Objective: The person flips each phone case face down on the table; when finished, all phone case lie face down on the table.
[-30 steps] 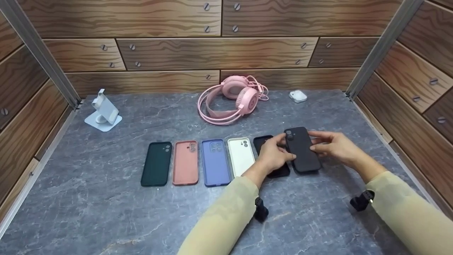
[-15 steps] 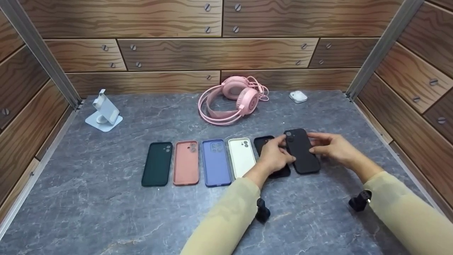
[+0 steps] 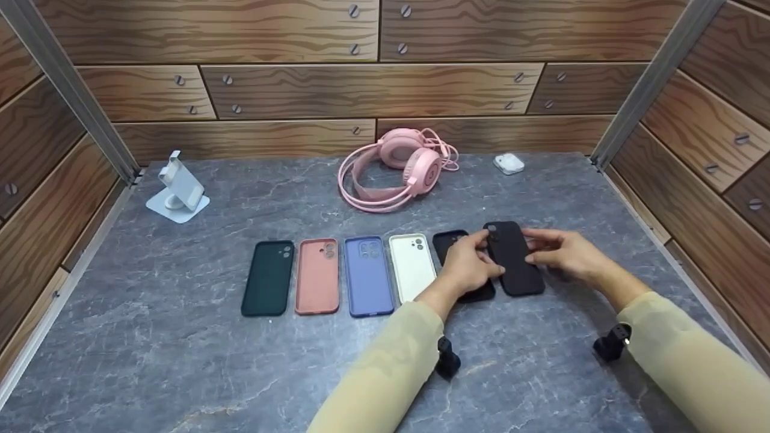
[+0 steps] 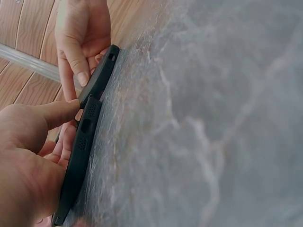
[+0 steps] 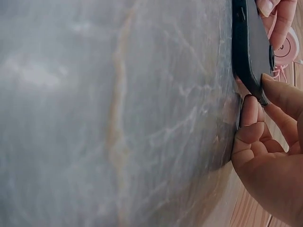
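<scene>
I have the thumb and forefinger of the left hand point(image 3: 463, 266) holding the left edge of a black phone case point(image 3: 515, 261), and the right hand point(image 3: 570, 255) pinching the opposite edge, so the case sits between the two sets of fingers, back upward, its camera cutout close to the left forefinger. Whether its whole underside meets the bench point(image 3: 337, 373) I can't tell from my feeds. Below the left hand's fingers I see a second black case point(image 3: 481, 293), partly hidden, just beside the held one. Farther left of those fingers, in a row, I count a white case point(image 3: 410, 264), a blue case point(image 3: 369, 279), a pink case point(image 3: 317, 278) and a dark green case point(image 3: 267, 279). Beyond the left fingers I make out pink headphones point(image 3: 423, 172); beyond the right ones, a small white object point(image 3: 509, 163); well away to the left, a pale stand point(image 3: 185, 189).
</scene>
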Motion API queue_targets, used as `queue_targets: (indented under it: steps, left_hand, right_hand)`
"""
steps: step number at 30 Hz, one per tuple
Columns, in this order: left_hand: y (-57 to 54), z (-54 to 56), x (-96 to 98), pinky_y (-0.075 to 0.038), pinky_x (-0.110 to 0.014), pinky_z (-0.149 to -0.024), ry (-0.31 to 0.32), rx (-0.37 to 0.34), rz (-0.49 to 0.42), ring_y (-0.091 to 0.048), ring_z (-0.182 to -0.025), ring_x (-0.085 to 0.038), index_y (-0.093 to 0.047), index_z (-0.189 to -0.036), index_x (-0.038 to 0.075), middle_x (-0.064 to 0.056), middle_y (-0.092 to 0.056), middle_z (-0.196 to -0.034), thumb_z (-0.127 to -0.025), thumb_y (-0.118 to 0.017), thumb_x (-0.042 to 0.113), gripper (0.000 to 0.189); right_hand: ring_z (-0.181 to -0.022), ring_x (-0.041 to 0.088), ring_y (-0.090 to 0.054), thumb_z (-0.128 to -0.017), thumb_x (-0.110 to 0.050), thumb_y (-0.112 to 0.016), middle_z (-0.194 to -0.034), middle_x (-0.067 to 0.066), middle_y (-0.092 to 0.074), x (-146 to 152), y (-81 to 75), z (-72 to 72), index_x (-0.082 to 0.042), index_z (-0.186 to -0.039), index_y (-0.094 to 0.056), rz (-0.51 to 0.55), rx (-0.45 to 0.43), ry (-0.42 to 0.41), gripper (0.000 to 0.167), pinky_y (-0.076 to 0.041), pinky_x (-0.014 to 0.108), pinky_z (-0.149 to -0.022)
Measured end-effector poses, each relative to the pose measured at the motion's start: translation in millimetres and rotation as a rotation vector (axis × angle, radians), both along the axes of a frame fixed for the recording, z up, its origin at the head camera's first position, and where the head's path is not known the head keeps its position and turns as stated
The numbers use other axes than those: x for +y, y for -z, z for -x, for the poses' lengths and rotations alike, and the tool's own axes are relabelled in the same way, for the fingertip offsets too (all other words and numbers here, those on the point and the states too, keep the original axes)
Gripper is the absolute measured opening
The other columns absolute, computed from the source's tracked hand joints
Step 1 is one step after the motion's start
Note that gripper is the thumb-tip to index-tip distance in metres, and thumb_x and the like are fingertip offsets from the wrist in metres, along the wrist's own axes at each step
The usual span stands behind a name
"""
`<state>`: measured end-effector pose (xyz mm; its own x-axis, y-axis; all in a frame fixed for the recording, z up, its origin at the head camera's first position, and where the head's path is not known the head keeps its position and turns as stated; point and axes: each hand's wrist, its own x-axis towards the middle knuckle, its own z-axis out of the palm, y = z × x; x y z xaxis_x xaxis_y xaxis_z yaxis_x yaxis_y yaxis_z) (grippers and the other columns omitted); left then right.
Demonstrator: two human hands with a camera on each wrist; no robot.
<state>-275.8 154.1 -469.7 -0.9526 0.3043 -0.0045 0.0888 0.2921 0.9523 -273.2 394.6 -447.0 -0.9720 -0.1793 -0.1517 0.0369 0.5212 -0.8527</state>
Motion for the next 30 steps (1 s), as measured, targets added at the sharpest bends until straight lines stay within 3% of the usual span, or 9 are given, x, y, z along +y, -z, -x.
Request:
queue_targets:
  steps: [2,7,12,19,26,30]
  left_hand:
    - [0.4,0.2,-0.2,-0.053,-0.017,-0.072,0.005,0.009,0.009,-0.065,-0.073,0.000,-0.055,-0.153,0.006,-0.007,-0.069,-0.130,-0.082,-0.091,0.001,0.080]
    - [1.1,0.4,-1.0,-0.052,-0.016,-0.069,0.015,0.020,0.019,-0.064,-0.069,0.000,-0.055,-0.153,0.005,-0.006,-0.072,-0.109,-0.082,-0.090,0.001,0.079]
    - [0.6,-0.3,-1.5,-0.052,-0.017,-0.068,0.017,0.015,0.013,-0.063,-0.070,0.001,-0.056,-0.152,0.004,-0.004,-0.062,-0.114,-0.083,-0.090,0.001,0.078]
    - [0.5,-1.4,0.0,-0.052,-0.017,-0.065,0.021,-0.004,0.002,-0.063,-0.068,-0.001,-0.055,-0.152,0.002,0.005,-0.068,-0.076,-0.083,-0.089,-0.001,0.078]
    - [0.5,0.0,0.8,-0.052,-0.016,-0.066,0.016,-0.006,0.007,-0.064,-0.068,-0.001,-0.055,-0.153,0.002,0.004,-0.069,-0.081,-0.083,-0.089,-0.001,0.077]
    - [0.1,0.5,1.4,-0.051,-0.016,-0.066,0.008,-0.008,0.010,-0.064,-0.067,0.000,-0.054,-0.153,0.002,0.007,-0.068,-0.073,-0.083,-0.089,-0.002,0.078]
  right_hand:
    - [-0.089,0.008,-0.066,-0.094,-0.008,-0.080,-0.132,0.025,-0.068,0.2,0.9,0.3,0.002,-0.157,-0.047,0.000,-0.001,-0.004,0.071,-0.051,0.024,-0.065]
    - [-0.098,0.007,-0.065,-0.097,-0.009,-0.078,-0.137,0.029,-0.063,1.1,2.9,1.9,0.002,-0.158,-0.045,-0.015,-0.011,-0.015,0.071,-0.053,0.025,-0.071]
    - [-0.103,0.006,-0.064,-0.098,-0.010,-0.077,-0.141,0.030,-0.060,2.4,4.1,2.5,0.002,-0.159,-0.044,-0.020,-0.021,-0.018,0.071,-0.055,0.023,-0.080]
    - [-0.102,0.004,-0.065,-0.098,-0.010,-0.077,-0.142,0.029,-0.059,3.9,5.1,0.0,0.004,-0.159,-0.042,-0.004,-0.040,-0.015,0.072,-0.056,0.023,-0.083]
    - [-0.103,0.004,-0.064,-0.097,-0.012,-0.078,-0.143,0.030,-0.058,1.3,4.5,0.5,0.004,-0.159,-0.042,-0.017,-0.033,-0.015,0.073,-0.056,0.022,-0.083]
    - [-0.105,0.004,-0.065,-0.097,-0.010,-0.078,-0.142,0.030,-0.058,-1.2,4.2,0.6,0.005,-0.158,-0.043,-0.004,-0.016,-0.020,0.072,-0.055,0.020,-0.086]
